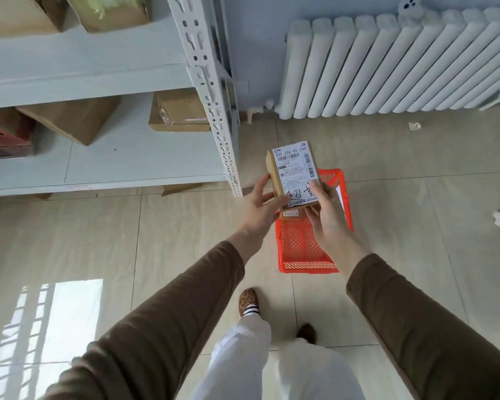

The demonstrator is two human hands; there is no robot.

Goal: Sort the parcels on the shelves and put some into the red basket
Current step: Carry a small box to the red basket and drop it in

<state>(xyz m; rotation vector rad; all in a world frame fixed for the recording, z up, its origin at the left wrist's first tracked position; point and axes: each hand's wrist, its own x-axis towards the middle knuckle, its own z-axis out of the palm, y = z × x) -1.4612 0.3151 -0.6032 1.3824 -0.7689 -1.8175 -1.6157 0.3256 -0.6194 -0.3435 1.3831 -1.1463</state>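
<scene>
A small brown parcel (294, 174) with a white shipping label faces up, held above the red basket (300, 246). My left hand (260, 206) grips its left side, thumb on the near corner. My right hand (325, 215) grips the right lower edge, thumb across the label. The red mesh basket stands on the tiled floor just right of the shelf post, and another small parcel (292, 215) lies inside it, mostly hidden by my hands.
A white metal shelf unit (104, 166) fills the left, holding cardboard boxes (72, 119) and a taped box (179, 114); more boxes sit on the shelf above. A white radiator (387, 67) lines the back wall. My feet stand on the tiles below.
</scene>
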